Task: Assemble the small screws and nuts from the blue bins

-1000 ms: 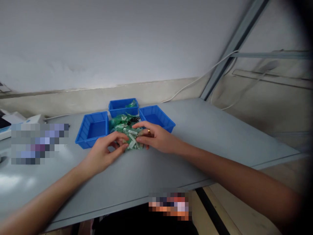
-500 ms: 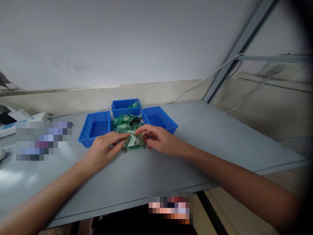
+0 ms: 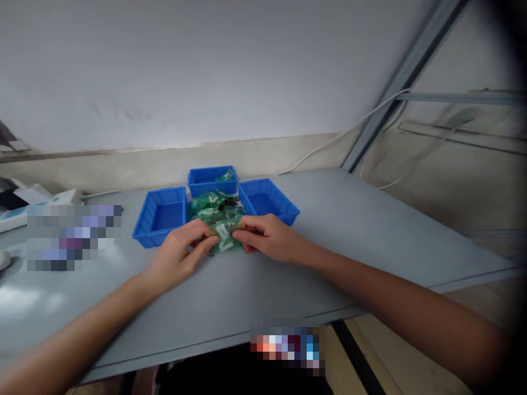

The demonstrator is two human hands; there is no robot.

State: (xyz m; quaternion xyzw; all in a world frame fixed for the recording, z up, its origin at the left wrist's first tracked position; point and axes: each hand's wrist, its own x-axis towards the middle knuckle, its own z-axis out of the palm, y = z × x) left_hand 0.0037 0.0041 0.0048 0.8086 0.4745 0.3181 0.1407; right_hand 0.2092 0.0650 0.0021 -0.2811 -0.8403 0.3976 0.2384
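A green-tinted clear plastic bag (image 3: 224, 237) with several small white pieces inside lies in front of me. My left hand (image 3: 187, 244) pinches its left side between thumb and fingers. On the opposite side, my right hand (image 3: 265, 236) is closed on the bag's edge. Just behind it is a pile of similar green bags (image 3: 212, 202), with some dark small parts among them. My fingers partly cover the bag's sides.
Blue bins stand around the pile: a left bin (image 3: 140, 222), a back bin (image 3: 212, 188) holding a green bag, and a right bin (image 3: 284, 211). A white power strip (image 3: 16, 220) lies at far left on the grey table (image 3: 370, 230). A white cable (image 3: 317, 148) runs along the wall.
Both hands have closed from a looser touch into pinches on the bag's two sides. The bag looks more stretched between them. The bins have not moved.
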